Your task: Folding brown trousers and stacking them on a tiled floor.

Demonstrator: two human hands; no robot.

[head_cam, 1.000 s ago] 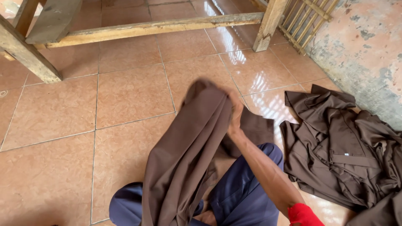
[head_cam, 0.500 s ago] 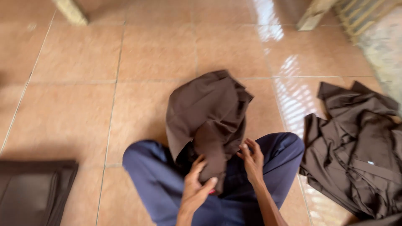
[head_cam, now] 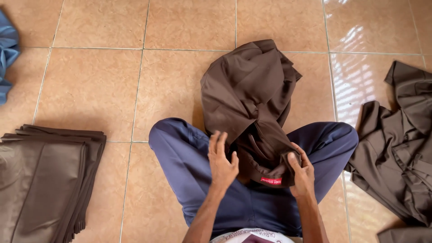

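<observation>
Since half a second ago our left hand point(head_cam: 222, 161) has let go of the brown garment point(head_cam: 252, 103) and lifted off it, and our view has swung left, bringing a folded stack into sight. That garment now lies bunched across our lap and spills forward onto the tiled floor point(head_cam: 90, 85), its waistband end with a small red label turned toward us. Our right hand point(head_cam: 300, 173) pinches the waistband edge, thumb on top and fingers curled under the cloth. Our left hand is open, fingers spread and raised, palm facing the fabric just beside it, holding nothing. Beneath the garment we see our crossed legs in blue trousers point(head_cam: 189, 157). Out to our left sits the neat stack of folded brown cloth point(head_cam: 45, 180), well apart from the hands. Over on our right lies a loose heap of brown garments point(head_cam: 400, 148), unfolded and rumpled on the glossy tiles. Up at the far left edge, a bit of blue cloth point(head_cam: 6, 58) just peeks in.
</observation>
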